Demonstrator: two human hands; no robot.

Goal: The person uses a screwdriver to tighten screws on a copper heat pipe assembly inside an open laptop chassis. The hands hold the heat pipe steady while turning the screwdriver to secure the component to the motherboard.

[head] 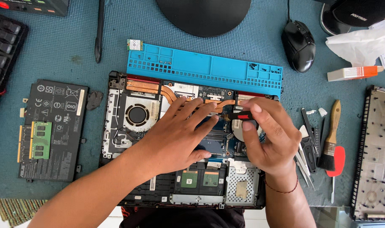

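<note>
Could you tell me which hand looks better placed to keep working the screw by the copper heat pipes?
Probably the right hand: it grips the black-and-red screwdriver, tip toward the heat pipes. The left hand lies flat on the open laptop, bracing.

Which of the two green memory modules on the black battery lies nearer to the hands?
The lower green memory module; the upper one sits farther up the flat black battery.

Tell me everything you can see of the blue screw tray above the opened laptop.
The blue screw tray is a long, flat rectangle that looks like moulded rubber or plastic, split into square and oblong compartments with a grid of small holes at its left end. It lies flat on the teal mat, lengthwise along the opened laptop's rear edge. A few small dark screws sit in compartments near the middle and right end. A small green circuit card lies at its upper left corner. Neither hand touches it.
</note>
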